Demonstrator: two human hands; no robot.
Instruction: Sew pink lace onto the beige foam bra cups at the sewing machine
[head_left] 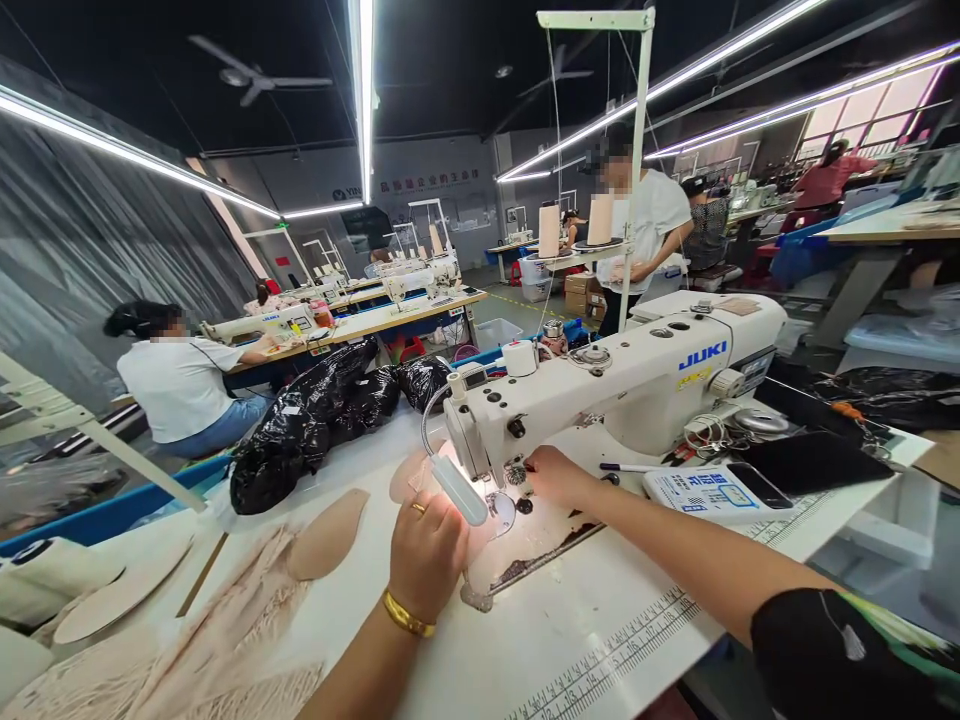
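"Where are the person's hands?"

"Apart, one on each side of the needle area of a white sewing machine (637, 370). The left hand (427, 545), with a gold bracelet (407, 615) at the wrist, is on the near left, beside the lit lamp (459, 490). The right hand (553, 478) reaches in under the machine's arm from the right, its fingers curled."

"Is either one clamped on something?"

"One cannot tell. The lamp hides part of the left hand's fingers, and the right fingertips are too small to read."

"And the cloth?"

"A beige piece (405, 478) lies on the table (555, 620), just beyond the left hand and left of the needle. Farther left are a rounded beige piece (330, 533) and a heap of beige fabric (217, 630)."

"What lies on the right?"

"A pen (626, 467), then a white box (679, 490) with a dark phone (759, 485) at its right end. Ruler markings (615, 655) run along the near edge."

"Farther off?"

"Black plastic bags (300, 425) sit beyond the cloth. A seated worker (180, 385) is at far left, and a standing worker (652, 220) is behind the machine."
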